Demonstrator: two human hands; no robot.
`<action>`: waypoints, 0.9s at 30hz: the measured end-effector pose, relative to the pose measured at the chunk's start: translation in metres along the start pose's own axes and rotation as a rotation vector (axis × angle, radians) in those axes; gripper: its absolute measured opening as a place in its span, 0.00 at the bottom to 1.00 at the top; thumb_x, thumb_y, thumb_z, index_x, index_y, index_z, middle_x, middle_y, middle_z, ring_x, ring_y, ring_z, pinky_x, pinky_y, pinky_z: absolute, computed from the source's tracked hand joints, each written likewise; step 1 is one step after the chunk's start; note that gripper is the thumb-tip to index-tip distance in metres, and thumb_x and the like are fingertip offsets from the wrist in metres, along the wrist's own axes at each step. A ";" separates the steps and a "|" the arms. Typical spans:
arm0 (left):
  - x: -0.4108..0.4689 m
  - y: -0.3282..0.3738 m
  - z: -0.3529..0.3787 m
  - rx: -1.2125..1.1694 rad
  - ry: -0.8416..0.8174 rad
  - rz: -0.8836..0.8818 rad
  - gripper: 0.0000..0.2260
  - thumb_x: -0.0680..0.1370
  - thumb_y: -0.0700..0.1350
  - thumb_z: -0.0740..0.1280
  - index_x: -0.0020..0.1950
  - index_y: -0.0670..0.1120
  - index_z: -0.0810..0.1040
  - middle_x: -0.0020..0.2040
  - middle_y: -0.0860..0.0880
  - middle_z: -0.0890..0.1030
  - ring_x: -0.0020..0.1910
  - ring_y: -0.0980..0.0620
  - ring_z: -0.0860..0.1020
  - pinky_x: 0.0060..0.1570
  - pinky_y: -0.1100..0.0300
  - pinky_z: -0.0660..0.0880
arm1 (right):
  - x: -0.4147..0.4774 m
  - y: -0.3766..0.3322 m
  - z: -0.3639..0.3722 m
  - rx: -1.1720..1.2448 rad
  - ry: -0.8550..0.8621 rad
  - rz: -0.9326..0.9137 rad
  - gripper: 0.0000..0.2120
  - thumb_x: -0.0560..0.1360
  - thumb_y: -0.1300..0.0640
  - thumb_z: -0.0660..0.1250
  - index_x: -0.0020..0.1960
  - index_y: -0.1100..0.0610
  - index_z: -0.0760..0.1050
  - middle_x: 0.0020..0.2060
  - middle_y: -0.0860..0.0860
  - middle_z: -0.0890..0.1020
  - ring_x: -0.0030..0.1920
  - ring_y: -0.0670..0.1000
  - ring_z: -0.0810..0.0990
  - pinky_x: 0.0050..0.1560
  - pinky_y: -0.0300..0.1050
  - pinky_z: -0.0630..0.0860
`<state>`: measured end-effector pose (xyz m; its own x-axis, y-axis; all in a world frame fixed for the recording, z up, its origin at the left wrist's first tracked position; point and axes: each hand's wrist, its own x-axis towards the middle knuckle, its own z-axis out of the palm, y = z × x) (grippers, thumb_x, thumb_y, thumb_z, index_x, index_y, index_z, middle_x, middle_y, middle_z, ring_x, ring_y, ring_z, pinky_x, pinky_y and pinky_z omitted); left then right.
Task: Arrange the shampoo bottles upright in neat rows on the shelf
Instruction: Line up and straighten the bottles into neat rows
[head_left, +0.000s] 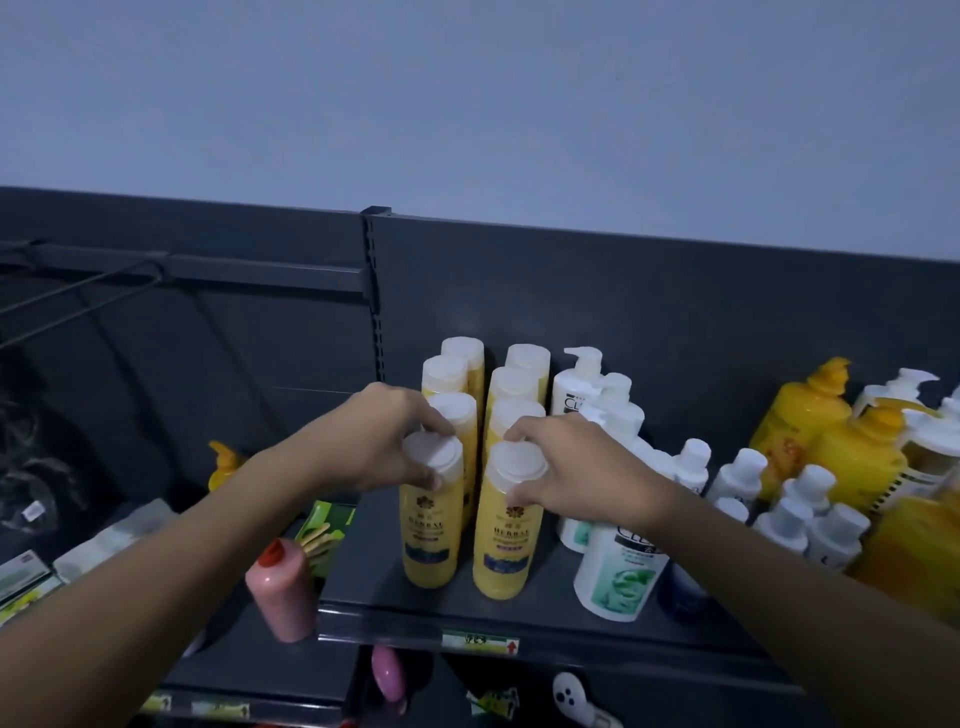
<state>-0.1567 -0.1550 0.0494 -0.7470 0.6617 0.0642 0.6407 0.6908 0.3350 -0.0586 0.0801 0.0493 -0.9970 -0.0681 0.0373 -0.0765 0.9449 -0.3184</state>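
Observation:
Two rows of yellow shampoo bottles with white caps stand upright on the dark shelf, running from front to back. My left hand grips the white cap of the front bottle of the left row. The fingers of my right hand close around the cap of the front bottle of the right row. Both bottles stand on the shelf near its front edge. More yellow bottles line up behind them toward the back panel.
White pump bottles and a white-green bottle crowd right of the rows, with small white bottles and yellow pump bottles further right. A pink bottle stands at the left shelf end. A price tag marks the shelf front.

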 end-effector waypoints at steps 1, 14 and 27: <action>0.000 -0.002 0.000 -0.016 -0.001 0.007 0.26 0.63 0.61 0.79 0.60 0.62 0.82 0.54 0.59 0.80 0.51 0.57 0.79 0.51 0.53 0.80 | 0.000 0.000 0.000 -0.013 -0.003 -0.003 0.30 0.68 0.43 0.78 0.67 0.48 0.74 0.56 0.48 0.80 0.56 0.49 0.78 0.54 0.49 0.79; 0.008 -0.012 0.000 -0.047 -0.019 0.044 0.25 0.62 0.64 0.77 0.58 0.65 0.81 0.53 0.59 0.80 0.49 0.58 0.79 0.49 0.52 0.80 | 0.003 -0.001 -0.002 -0.060 -0.042 -0.019 0.29 0.72 0.40 0.73 0.69 0.49 0.73 0.60 0.47 0.79 0.61 0.49 0.77 0.58 0.49 0.77; 0.071 0.000 -0.026 0.114 -0.064 0.021 0.22 0.73 0.60 0.72 0.65 0.56 0.80 0.57 0.55 0.83 0.51 0.55 0.80 0.54 0.53 0.80 | 0.079 0.016 -0.036 -0.050 -0.086 0.052 0.24 0.70 0.45 0.78 0.63 0.50 0.80 0.53 0.46 0.82 0.53 0.47 0.80 0.53 0.42 0.77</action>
<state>-0.2142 -0.1150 0.0784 -0.7227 0.6910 0.0092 0.6749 0.7028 0.2249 -0.1380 0.1017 0.0807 -0.9972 -0.0441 -0.0602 -0.0263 0.9626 -0.2695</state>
